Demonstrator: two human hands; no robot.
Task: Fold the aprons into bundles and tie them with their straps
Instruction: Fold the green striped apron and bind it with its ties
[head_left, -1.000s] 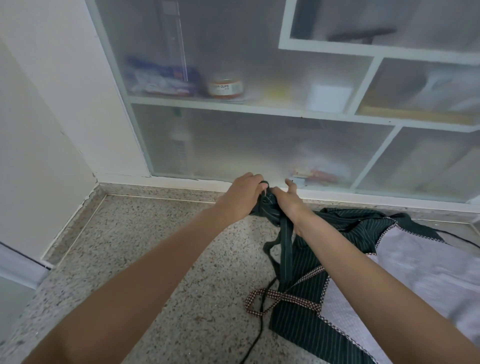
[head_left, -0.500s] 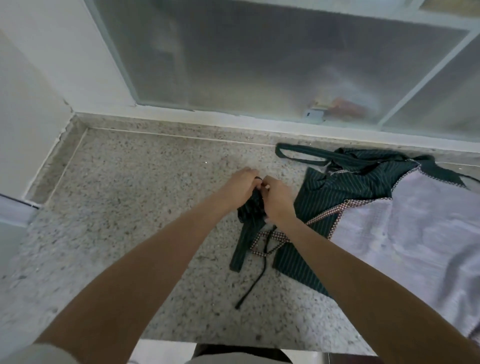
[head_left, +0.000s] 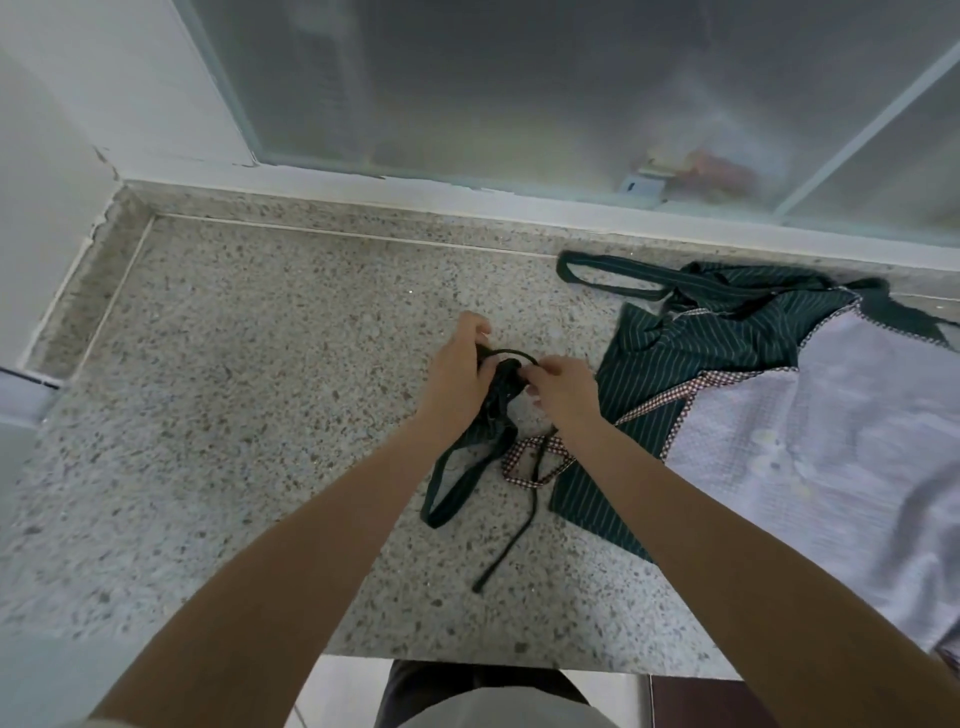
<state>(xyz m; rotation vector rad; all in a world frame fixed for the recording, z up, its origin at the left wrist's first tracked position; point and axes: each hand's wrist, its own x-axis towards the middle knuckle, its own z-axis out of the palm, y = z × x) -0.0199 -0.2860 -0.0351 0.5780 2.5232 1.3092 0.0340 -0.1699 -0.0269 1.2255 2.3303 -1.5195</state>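
A small dark green striped apron bundle (head_left: 500, 400) is held just above the speckled counter (head_left: 260, 395). My left hand (head_left: 457, 374) grips its left side. My right hand (head_left: 561, 389) pinches a thin dark strap (head_left: 511, 354) that loops over the top of the bundle. A wider green strap loop (head_left: 457, 483) and a thin dark cord (head_left: 511, 535) trail down from it onto the counter. To the right lies a spread apron (head_left: 691, 358), green pinstripe with checked trim, and a pale lilac cloth (head_left: 810, 447) covers part of it.
Frosted glass cabinet doors (head_left: 519, 78) with a white frame rise behind the counter. A white wall (head_left: 47, 156) closes the left side. The counter's front edge (head_left: 467, 662) runs just above my torso.
The view has tilted down and the bundle now sits nearer the counter's middle. A thin strap now arcs over the bundle, with my right hand at its end.
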